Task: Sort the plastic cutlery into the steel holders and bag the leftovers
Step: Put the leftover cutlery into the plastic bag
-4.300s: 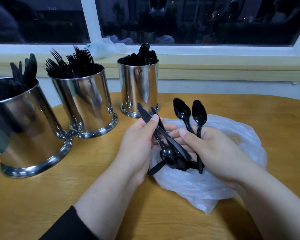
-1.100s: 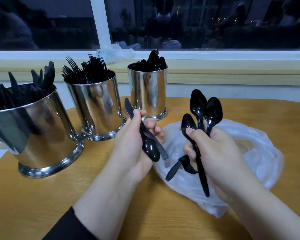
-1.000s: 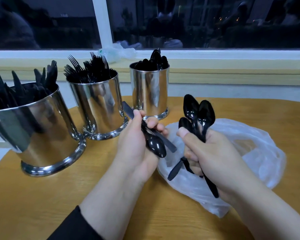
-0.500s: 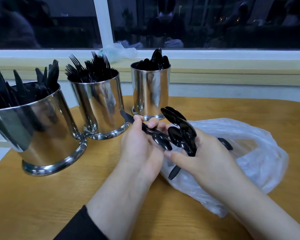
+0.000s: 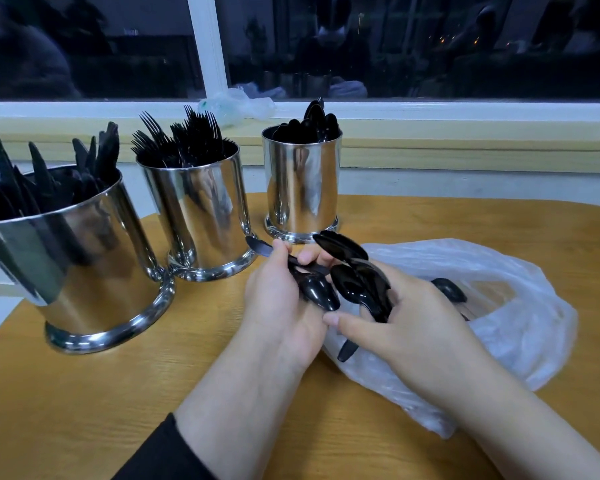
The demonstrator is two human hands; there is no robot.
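From my feed, the black plastic spoon handles (image 5: 378, 306) vanish inside my right hand (image 5: 413, 337), so I cannot count them. My left hand (image 5: 281, 306) covers most of the black plastic knife (image 5: 262, 247); only its tip pokes out beyond the thumb. The crinkled clear plastic bag (image 5: 499, 306) under my right hand blurs whatever cutlery lies inside it. Far left of my left hand, the large shiny steel holder of knives (image 5: 73, 258) is cut off by the frame edge. My right forearm runs out of the bottom corner.
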